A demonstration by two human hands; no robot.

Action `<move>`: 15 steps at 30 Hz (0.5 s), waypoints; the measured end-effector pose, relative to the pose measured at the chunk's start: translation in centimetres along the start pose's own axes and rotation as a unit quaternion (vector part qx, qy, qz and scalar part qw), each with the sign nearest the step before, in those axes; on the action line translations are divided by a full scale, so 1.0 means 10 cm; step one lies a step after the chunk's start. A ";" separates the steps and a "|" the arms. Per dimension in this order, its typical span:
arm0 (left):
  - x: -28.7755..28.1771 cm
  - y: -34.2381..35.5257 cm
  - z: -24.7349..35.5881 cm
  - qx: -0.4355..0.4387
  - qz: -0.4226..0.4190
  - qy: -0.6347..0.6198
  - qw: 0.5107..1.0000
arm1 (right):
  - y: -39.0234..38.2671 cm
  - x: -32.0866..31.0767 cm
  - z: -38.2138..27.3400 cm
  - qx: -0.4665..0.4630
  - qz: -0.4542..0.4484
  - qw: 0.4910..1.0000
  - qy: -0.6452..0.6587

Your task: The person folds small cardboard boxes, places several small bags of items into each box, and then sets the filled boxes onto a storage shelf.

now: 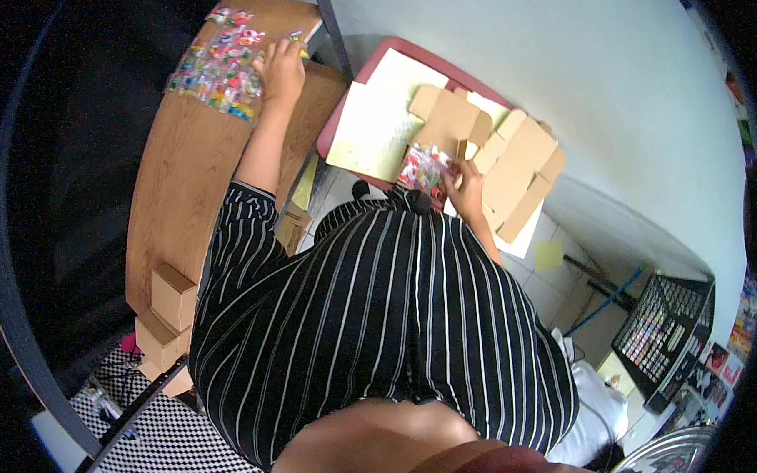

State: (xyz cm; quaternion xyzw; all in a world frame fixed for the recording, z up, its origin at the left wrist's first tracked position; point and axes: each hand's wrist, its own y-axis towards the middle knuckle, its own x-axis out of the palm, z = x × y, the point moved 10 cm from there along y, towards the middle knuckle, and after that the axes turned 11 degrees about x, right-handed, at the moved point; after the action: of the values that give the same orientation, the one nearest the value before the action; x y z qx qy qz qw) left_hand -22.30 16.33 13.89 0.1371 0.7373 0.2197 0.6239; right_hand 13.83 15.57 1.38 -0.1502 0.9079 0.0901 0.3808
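Left grip (pixel 281 76) half-curled at the right side of the small packets (pixel 218 67), counter's (pixel 192 160) far end; right grip (pixel 469 192) narrow, at a packet pile (pixel 423 164) by the pink surface's (pixel 332 136) near edge. Holding: cannot tell. Step, judged: gathering packets; next calls for a light pinch.

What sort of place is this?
It looks like a small indoor work corner, maybe in a home. There's a wooden table with lots of small colourful packets on it, and opened-out cardboard beside a pale wall.
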 end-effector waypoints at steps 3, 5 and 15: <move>-0.22 -0.10 0.44 0.060 0.123 -0.156 0.978 | 0.12 0.02 0.48 0.154 0.003 0.958 0.244; -0.31 -0.16 0.95 0.093 0.156 -0.247 0.952 | 0.15 0.19 0.73 0.285 -0.075 0.857 0.423; 0.05 -1.20 2.94 0.330 0.033 -0.404 0.852 | 0.22 0.43 0.63 0.279 -0.285 0.803 0.442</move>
State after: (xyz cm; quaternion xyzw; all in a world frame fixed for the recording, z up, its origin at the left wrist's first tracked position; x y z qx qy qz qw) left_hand 7.33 10.71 3.86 0.4363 0.4442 -0.0909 0.7772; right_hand 14.43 18.56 -5.99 -0.3134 0.8800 -0.3557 -0.0281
